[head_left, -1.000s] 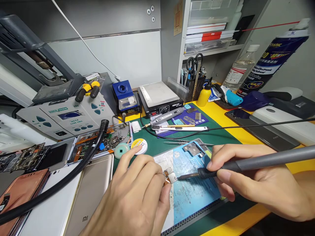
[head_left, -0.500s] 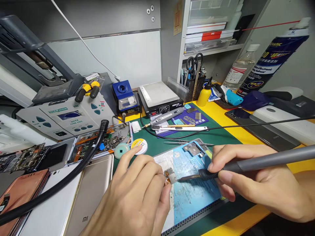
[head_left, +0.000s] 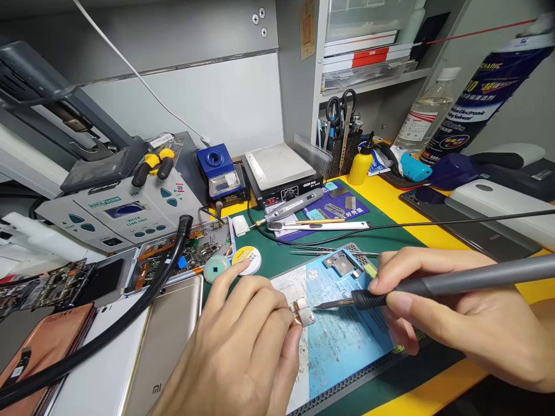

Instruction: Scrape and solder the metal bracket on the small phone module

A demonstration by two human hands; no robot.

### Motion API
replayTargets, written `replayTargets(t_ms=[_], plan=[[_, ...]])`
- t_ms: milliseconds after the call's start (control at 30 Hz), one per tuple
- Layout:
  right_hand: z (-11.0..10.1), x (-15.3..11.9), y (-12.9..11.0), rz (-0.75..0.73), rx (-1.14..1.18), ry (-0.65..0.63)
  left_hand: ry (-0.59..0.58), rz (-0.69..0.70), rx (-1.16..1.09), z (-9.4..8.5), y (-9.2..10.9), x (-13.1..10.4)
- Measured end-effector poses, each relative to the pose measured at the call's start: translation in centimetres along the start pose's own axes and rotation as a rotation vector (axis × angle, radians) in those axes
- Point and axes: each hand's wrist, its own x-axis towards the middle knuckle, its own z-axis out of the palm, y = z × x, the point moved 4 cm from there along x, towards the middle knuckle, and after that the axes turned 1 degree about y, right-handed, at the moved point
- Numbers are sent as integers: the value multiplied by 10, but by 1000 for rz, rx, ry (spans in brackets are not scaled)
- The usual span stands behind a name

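Observation:
My left hand [head_left: 243,335] pinches a small silver metal part with a copper-coloured flex [head_left: 306,313] between thumb and fingers, over the white strip of a blue and white work mat [head_left: 342,335]. In my right hand [head_left: 451,312] is a soldering iron [head_left: 459,280], gripped like a pen. Its dark pointed tip lies just right of the metal part, with a small gap showing between them. Another silver metal piece [head_left: 342,264] rests at the mat's upper edge. Tweezers [head_left: 321,252] lie just behind the mat.
A black hose [head_left: 147,300] arches over phones [head_left: 169,346] on the left. Behind stand a hot air station [head_left: 125,214], a blue soldering station [head_left: 214,167] and a heating plate [head_left: 281,167]. The iron's black cable [head_left: 433,223] crosses the desk. A yellow bottle [head_left: 361,164] stands farther back.
The iron's tip has drawn back from the metal part's edge, leaving a gap. The metal part has tilted slightly in my left fingers. The whole view has shifted a little.

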Motion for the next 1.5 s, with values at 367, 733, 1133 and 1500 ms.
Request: replayTargets(t_ms=[367, 733, 1133, 1500], plan=[[-3, 6, 4, 109, 73, -32, -22, -21, 14, 1, -2, 1], [-1, 9, 12, 248, 302, -66, -16, -18, 2, -1, 1, 1], [-1, 18, 11, 309, 396, -125, 62, -6, 57, -6, 1, 4], [-1, 19, 4, 313, 488, -84, 51, -57, 26, 2, -1, 0]])
